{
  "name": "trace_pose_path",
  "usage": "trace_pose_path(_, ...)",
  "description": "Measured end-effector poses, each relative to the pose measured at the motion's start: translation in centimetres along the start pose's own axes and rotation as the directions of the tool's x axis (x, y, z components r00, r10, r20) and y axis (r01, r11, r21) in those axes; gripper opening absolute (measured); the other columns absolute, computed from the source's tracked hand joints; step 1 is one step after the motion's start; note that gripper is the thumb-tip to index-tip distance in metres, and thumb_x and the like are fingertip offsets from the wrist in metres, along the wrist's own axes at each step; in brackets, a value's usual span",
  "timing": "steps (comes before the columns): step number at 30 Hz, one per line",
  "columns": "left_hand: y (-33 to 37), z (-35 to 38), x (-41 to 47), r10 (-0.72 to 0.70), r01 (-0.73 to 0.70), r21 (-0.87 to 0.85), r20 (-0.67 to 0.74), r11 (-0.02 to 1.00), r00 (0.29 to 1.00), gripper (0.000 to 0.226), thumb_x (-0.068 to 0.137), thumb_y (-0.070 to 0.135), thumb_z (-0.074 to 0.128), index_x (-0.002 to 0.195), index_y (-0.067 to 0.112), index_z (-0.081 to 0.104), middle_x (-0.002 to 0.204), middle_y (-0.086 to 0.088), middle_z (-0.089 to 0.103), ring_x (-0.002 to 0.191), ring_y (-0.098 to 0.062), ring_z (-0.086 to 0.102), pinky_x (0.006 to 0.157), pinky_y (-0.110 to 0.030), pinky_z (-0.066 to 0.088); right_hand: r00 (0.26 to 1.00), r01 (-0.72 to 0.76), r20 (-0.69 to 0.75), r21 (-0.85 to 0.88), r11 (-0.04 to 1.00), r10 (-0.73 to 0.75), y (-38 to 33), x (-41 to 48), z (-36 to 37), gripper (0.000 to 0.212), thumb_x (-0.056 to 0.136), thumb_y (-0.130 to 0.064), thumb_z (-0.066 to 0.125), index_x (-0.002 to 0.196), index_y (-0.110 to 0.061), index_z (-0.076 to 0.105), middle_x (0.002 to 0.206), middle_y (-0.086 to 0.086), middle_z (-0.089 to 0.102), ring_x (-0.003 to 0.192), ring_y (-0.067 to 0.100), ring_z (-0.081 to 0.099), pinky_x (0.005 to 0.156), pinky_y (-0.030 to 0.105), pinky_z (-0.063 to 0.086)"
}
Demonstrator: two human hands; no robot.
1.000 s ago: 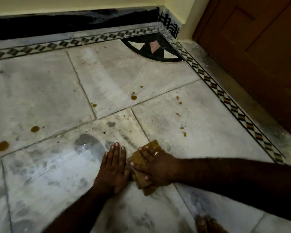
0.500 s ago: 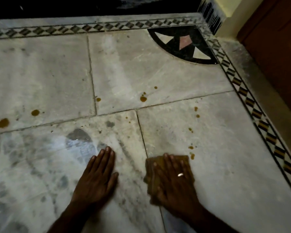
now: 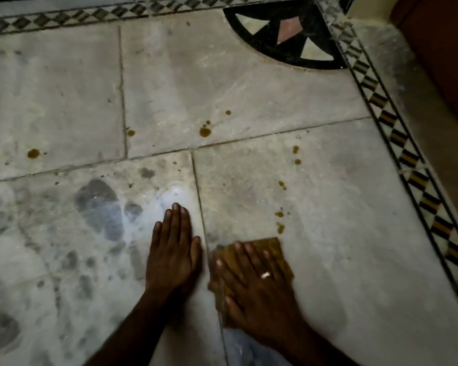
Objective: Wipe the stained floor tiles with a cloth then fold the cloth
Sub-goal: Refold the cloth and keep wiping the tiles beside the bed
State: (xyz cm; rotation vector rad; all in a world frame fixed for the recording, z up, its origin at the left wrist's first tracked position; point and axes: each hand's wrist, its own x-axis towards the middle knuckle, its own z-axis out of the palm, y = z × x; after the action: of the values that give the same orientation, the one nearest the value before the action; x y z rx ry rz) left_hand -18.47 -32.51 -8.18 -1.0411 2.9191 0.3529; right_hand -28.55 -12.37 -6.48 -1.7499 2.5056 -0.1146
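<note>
A brown cloth (image 3: pixel 271 248) lies flat on the pale marble floor tiles (image 3: pixel 341 260), pressed down under my right hand (image 3: pixel 257 281), whose fingers are spread over it; a ring shows on one finger. My left hand (image 3: pixel 173 249) rests flat, palm down, on the tile just left of the cloth, holding nothing. Brown stain drops (image 3: pixel 280 223) sit just beyond the cloth's far edge. More drops (image 3: pixel 205 131) lie farther off, and larger spots (image 3: pixel 33 153) mark the left tile.
A black-and-white patterned border strip (image 3: pixel 407 159) runs along the right, with a brown wooden door (image 3: pixel 439 54) beyond it. A black corner inlay (image 3: pixel 288 33) lies at the far right. Dark damp patches (image 3: pixel 98 207) cover the near-left tile.
My right hand went from gripping the bunched cloth to pressing it flat with spread fingers. The view has tilted down and closer to the floor, and my left hand stays flat beside the cloth.
</note>
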Motion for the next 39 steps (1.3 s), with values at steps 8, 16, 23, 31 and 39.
trace_pose_path(8,2.7,0.6,0.0,0.097,-0.097,0.012,-0.004,0.995,0.995,0.068,0.101,0.039,0.028,0.157,0.001,0.022,0.167,-0.017,0.015,0.155,-0.027,0.014,0.126,-0.044,0.009,0.864,-0.502,-0.051,-0.037,0.864,0.5,8.8,0.7,-0.9,0.068,0.099,-0.047,0.037,0.161,-0.022,0.026,0.166,0.019,0.025,0.153,0.039,0.026,0.12,0.062,0.024)
trace_pose_path(16,3.6,0.9,0.3,0.09,-0.09,-0.001,-0.009,0.996,0.996,0.067,0.1,0.037,0.027,0.158,0.002,0.021,0.167,-0.017,0.015,0.154,-0.028,0.016,0.126,-0.044,0.007,0.984,-0.176,-0.028,0.004,0.984,0.176,4.7,2.8,-0.9,0.065,0.099,-0.048,0.044,0.16,-0.031,0.029,0.168,0.012,0.025,0.155,0.031,0.024,0.124,0.055,0.021)
trace_pose_path(23,3.7,1.2,0.2,0.095,-0.095,-0.006,-0.048,0.995,0.994,0.068,0.099,0.037,0.027,0.156,-0.001,0.025,0.166,-0.019,0.019,0.152,-0.031,0.022,0.124,-0.048,0.012,0.922,-0.385,-0.088,-0.074,0.92,0.378,11.2,-6.7,-0.9,0.064,0.1,-0.049,0.04,0.16,-0.03,0.028,0.166,0.012,0.028,0.153,0.035,0.028,0.12,0.064,0.023)
trace_pose_path(31,3.6,1.4,0.0,0.099,-0.1,-0.014,-0.042,0.995,0.994,0.069,0.1,0.039,0.023,0.157,0.0,0.02,0.167,-0.019,0.015,0.154,-0.033,0.017,0.124,-0.051,0.011,0.917,-0.391,-0.098,-0.028,0.92,0.387,10.1,3.3,-0.4,0.065,0.103,-0.052,0.039,0.161,-0.028,0.025,0.168,0.013,0.023,0.155,0.034,0.021,0.121,0.058,0.022)
trace_pose_path(39,4.0,1.4,-0.2,0.098,-0.097,0.014,-0.067,0.995,0.993,0.069,0.1,0.039,0.023,0.157,0.001,0.023,0.167,-0.017,0.017,0.153,-0.031,0.02,0.125,-0.047,0.007,0.93,-0.359,-0.107,-0.073,0.93,0.351,11.7,-7.4,-1.1,0.064,0.101,-0.052,0.039,0.16,-0.03,0.028,0.167,0.009,0.026,0.154,0.033,0.026,0.118,0.062,0.026)
